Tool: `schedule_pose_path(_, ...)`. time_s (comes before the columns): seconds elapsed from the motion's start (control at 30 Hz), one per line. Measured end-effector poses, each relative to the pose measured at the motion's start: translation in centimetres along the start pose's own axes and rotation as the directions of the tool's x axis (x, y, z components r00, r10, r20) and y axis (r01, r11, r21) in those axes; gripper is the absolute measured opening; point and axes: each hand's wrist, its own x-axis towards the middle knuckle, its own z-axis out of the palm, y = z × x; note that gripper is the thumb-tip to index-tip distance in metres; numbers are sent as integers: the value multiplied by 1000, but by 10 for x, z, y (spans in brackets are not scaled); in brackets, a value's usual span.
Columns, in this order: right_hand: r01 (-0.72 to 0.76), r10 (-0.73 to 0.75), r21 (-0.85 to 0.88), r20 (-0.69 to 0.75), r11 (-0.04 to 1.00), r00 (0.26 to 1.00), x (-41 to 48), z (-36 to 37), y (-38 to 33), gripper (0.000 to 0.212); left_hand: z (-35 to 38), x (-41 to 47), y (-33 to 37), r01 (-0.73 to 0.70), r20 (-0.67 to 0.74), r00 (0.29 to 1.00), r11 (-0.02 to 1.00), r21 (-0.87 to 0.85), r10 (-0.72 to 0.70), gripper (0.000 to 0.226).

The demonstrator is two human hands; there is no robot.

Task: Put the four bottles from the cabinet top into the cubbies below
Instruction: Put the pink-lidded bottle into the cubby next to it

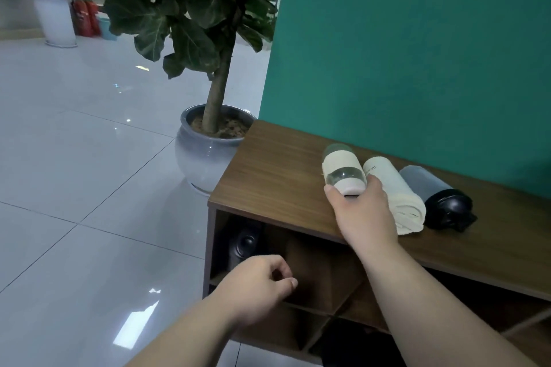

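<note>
Three bottles lie side by side on the wooden cabinet top [277, 164]. The leftmost is a clear bottle with a cream label and pale pink cap [341, 168], and my right hand [362, 214] grips its cap end. Beside it lies a cream bottle [390, 188], then a grey bottle with a black lid [435, 194]. A dark bottle [243, 244] lies inside the upper left cubby below. My left hand [259, 286] hovers loosely curled in front of that cubby, holding nothing.
A large potted plant in a grey ceramic pot [205, 155] stands on the floor at the cabinet's left end. A teal wall [417, 53] backs the cabinet. The lower cubbies [328, 322] have diagonal dividers. Glossy tiled floor [89, 188] spreads left.
</note>
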Motion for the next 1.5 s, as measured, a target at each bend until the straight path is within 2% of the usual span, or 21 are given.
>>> schedule_pose_path(0.2, -121, 117, -60, -71, 991, 991, 17, 22, 2, 89, 1, 7, 7, -101, -9, 995, 993, -69, 100, 17)
schedule_pose_path(0.37, -163, 160, -61, -56, 985, 986, 14, 20, 2, 75, -3, 5, 1, -82, -40, 996, 993, -87, 79, 14)
schedule_pose_path(0.53, -39, 39, -9, 1, 999, 999, -10, -10, 0, 92, -6, 5, -7, -33, -54, 998, 994, -105, 27, 13)
schedule_pose_path(0.67, 65, -80, 245, 52, 967, 995, -29, -46, 6, 75, -8, 7, -14, -1, -58, 998, 992, -125, -6, 11)
schedule_pose_path(0.77, 114, -188, 358, 177, 927, 966, -36, -67, 22, 58, -11, 7, -21, 26, 19, 1000, 982, -189, -23, 8)
schedule_pose_path(0.83, 152, -263, 351, 297, 924, 918, -41, -74, 32, 54, -10, 7, -26, 13, 117, 993, 983, -186, 9, 26)
schedule_pose_path(0.93, 200, -300, 261, 434, 944, 850, -49, -68, 48, 56, 3, 9, -34, -22, 249, 967, 989, -148, 58, 67)
schedule_pose_path(1.07, 276, -294, 118, 551, 954, 781, -48, -37, 73, 61, 39, 19, -43, 11, 392, 919, 995, -100, 30, 79)
schedule_pose_path(1.17, 306, -284, 65, 588, 950, 757, -49, -8, 92, 70, 73, 34, -53, 28, 311, 950, 1000, -2, -26, 95)
schedule_pose_path(1.27, 315, -298, 73, 577, 946, 761, -47, 17, 110, 77, 95, 48, -58, 74, 168, 982, 996, 52, -81, 93)
schedule_pose_path(1.37, 214, -248, 125, 535, 969, 808, -36, 38, 120, 87, 115, 65, -61, 115, 86, 990, 991, -65, -109, 88)
schedule_pose_path(1.43, 135, -187, 139, 503, 981, 844, -28, 53, 127, 81, 126, 80, -67, 166, 26, 986, 973, -163, -164, 83)
schedule_pose_path(1.5, 70, -127, 134, 482, 989, 867, -21, 67, 134, 76, 136, 96, -71, 193, -41, 979, 967, -165, -202, 79)
